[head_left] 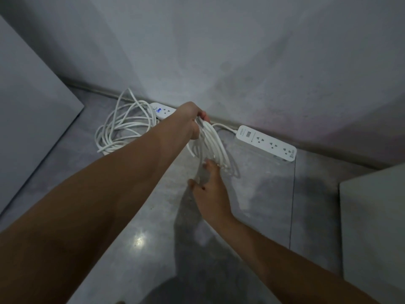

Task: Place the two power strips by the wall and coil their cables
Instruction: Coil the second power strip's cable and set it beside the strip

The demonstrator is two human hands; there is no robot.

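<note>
Two white power strips lie on the floor against the wall. The right power strip (266, 143) shows three sockets; its cable runs left into a coil of white loops (213, 148). My left hand (192, 120) grips the top of that coil and holds it up off the floor. My right hand (210, 189) reaches to the coil's lower end, its fingertips touching the loops. The left power strip (161, 111) is partly hidden behind my left wrist. Its cable (119, 128) lies in a loose pile on the floor to the left.
A grey wall (241, 62) with a baseboard runs diagonally behind the strips. A flat grey panel (28, 110) stands at the left. A pale box-like block (374, 227) sits at the right edge. The floor (135, 238) is glossy grey concrete.
</note>
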